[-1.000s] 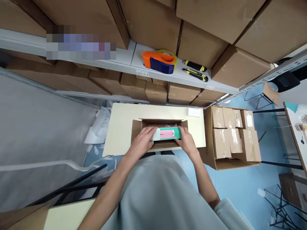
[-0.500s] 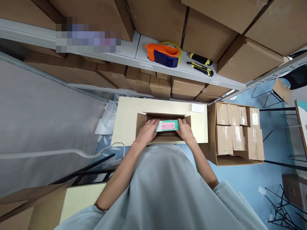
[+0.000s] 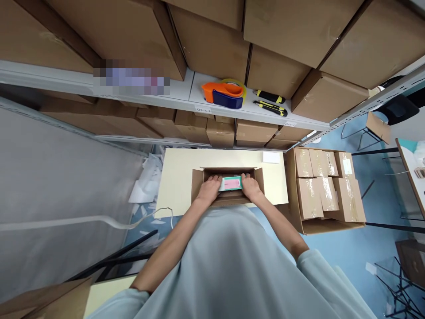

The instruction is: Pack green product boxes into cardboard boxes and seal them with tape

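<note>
A small green, white and pink product box (image 3: 231,183) lies level at the mouth of an open cardboard carton (image 3: 229,201). My left hand (image 3: 210,188) is closed on its left end, and my right hand (image 3: 251,186) grips the right end. Both hands reach inside the carton's walls, so some fingertips are hidden. The carton stands on a pale yellow table (image 3: 175,177) with its side flaps folded outward. What lies beneath the product box is mostly hidden.
A white slip or small box (image 3: 271,157) rests at the table's back right. Right of the table, a large carton (image 3: 292,190) holds several taped boxes. On the shelf (image 3: 195,91) are an orange tape dispenser (image 3: 226,94), utility knives (image 3: 270,103) and large cartons.
My hands have moved the product box slightly lower into the open carton. The camera view has tilted upward, so the shelf and table appear lower in the picture.
</note>
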`<state>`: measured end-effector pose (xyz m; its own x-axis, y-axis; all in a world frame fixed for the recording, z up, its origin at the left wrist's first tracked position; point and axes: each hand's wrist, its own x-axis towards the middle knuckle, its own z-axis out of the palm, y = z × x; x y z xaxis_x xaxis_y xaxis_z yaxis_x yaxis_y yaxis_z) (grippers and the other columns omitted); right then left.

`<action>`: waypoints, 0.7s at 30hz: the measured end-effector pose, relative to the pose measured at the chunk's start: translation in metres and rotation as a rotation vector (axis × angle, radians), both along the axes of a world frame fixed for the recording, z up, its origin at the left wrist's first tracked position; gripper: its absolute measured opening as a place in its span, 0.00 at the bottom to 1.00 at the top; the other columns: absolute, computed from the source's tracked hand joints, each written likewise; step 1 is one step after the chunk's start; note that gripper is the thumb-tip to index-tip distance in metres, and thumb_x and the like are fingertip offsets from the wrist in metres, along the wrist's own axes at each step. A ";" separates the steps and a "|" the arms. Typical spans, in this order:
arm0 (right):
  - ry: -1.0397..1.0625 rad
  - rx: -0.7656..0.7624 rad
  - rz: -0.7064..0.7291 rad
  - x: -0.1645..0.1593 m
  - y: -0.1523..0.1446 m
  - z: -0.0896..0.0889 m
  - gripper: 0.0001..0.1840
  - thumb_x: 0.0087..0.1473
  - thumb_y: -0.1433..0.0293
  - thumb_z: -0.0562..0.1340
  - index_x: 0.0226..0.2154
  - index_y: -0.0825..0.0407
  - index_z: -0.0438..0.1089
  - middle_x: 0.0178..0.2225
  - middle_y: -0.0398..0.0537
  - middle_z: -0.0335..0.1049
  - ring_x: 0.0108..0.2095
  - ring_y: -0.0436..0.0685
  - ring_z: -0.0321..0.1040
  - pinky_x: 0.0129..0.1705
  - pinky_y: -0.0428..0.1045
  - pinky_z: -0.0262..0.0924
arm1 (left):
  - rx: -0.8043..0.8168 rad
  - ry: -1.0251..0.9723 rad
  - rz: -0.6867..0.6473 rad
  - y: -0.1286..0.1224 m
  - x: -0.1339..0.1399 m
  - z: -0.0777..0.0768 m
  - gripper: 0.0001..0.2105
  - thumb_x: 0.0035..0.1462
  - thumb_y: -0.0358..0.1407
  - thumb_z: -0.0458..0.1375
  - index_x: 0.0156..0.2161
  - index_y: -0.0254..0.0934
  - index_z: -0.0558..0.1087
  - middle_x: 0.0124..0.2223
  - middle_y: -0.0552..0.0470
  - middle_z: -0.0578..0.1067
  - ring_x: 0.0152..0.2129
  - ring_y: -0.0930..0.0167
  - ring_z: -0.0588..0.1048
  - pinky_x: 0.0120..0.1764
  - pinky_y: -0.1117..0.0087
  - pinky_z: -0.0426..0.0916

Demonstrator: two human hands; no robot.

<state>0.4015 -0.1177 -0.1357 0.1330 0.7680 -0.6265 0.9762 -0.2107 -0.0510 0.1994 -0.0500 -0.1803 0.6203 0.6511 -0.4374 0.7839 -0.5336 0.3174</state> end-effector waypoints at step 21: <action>0.115 0.252 -0.075 0.025 -0.043 0.051 0.15 0.76 0.68 0.62 0.61 0.52 0.71 0.57 0.58 0.80 0.53 0.61 0.82 0.51 0.50 0.71 | 0.119 -0.228 0.080 -0.007 -0.044 0.050 0.23 0.72 0.33 0.55 0.69 0.40 0.71 0.66 0.38 0.77 0.64 0.54 0.75 0.64 0.55 0.74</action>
<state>0.4264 -0.1610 -0.0851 0.1346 0.8919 -0.4317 0.9432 -0.2489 -0.2201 0.1554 -0.0568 -0.1306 0.6385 0.7404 -0.2099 0.7406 -0.5170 0.4292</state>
